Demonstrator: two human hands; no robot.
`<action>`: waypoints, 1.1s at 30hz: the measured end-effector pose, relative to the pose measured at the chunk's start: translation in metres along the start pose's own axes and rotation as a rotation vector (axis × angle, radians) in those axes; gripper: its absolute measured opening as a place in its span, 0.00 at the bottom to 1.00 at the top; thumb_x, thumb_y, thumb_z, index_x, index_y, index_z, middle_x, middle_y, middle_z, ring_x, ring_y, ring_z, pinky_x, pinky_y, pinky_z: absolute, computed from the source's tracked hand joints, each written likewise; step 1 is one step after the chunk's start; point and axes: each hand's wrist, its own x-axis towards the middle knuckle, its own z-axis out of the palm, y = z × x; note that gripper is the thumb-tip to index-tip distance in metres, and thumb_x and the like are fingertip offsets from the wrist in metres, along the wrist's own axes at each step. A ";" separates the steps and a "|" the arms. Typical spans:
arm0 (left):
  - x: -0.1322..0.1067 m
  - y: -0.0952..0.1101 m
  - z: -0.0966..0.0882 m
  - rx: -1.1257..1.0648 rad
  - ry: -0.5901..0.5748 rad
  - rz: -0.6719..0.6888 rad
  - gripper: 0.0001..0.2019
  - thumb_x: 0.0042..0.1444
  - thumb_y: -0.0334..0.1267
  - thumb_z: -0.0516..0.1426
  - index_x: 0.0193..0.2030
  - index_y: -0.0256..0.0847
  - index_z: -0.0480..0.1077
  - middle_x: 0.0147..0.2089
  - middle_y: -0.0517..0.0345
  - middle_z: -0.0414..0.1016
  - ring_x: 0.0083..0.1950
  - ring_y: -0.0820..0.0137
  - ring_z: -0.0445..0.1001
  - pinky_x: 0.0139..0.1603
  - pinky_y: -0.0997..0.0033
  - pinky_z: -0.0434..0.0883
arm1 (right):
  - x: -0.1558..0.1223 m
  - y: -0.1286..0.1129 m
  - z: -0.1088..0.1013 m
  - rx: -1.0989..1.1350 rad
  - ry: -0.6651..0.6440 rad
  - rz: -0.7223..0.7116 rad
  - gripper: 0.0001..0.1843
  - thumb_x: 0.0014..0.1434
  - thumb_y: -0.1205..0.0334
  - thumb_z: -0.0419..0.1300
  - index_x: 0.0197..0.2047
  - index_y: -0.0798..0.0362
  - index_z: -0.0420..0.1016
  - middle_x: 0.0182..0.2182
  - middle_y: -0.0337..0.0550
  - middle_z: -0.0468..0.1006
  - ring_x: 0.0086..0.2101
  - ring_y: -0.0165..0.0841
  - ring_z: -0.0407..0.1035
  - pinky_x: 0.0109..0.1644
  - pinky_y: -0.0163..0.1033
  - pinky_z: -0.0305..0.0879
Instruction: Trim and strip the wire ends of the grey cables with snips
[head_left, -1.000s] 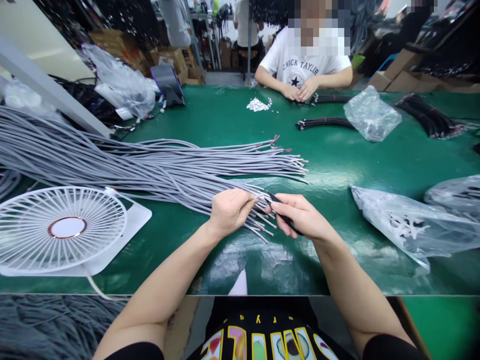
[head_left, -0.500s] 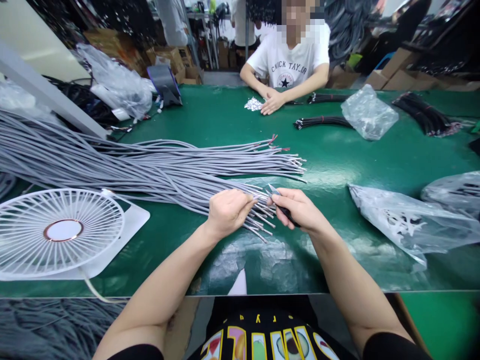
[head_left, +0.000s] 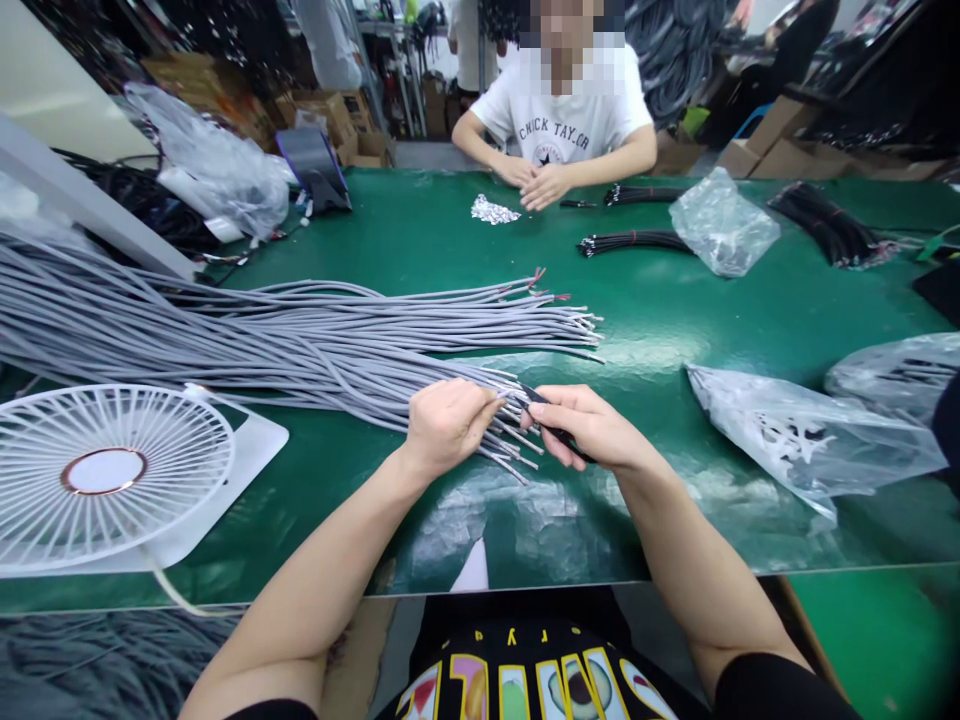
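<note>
Long grey cables [head_left: 352, 335] lie in a thick bundle from the left, their pale stripped ends fanned out at mid-table. My left hand [head_left: 450, 422] is closed in a pinch over the near ends, on a cable whose tip sticks out at the fingertips. My right hand [head_left: 589, 425] grips small black-handled snips [head_left: 556, 432], palm partly up. Their blades point left and lie close by the cable tip at my left fingers; whether they touch it is too small to tell.
A white fan [head_left: 112, 470] lies at the left. Plastic bags [head_left: 810, 430] rest at the right. Across the green table [head_left: 450, 240], a co-worker's hands [head_left: 546, 185] are near a pile of small silvery pieces [head_left: 493, 209]. Black cable bundles [head_left: 637, 241] lie beyond.
The snips in my right hand have turned and come closer to my left fingertips. My view has shifted slightly right. The co-worker's hands have drawn away from the silvery pile.
</note>
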 end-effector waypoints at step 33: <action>0.003 -0.003 -0.001 0.019 -0.030 -0.014 0.09 0.61 0.36 0.55 0.30 0.39 0.70 0.27 0.60 0.75 0.28 0.74 0.71 0.32 0.73 0.63 | 0.014 0.011 0.014 0.158 0.148 -0.004 0.14 0.54 0.52 0.55 0.31 0.55 0.68 0.09 0.31 0.64 0.08 0.21 0.50 0.11 0.26 0.43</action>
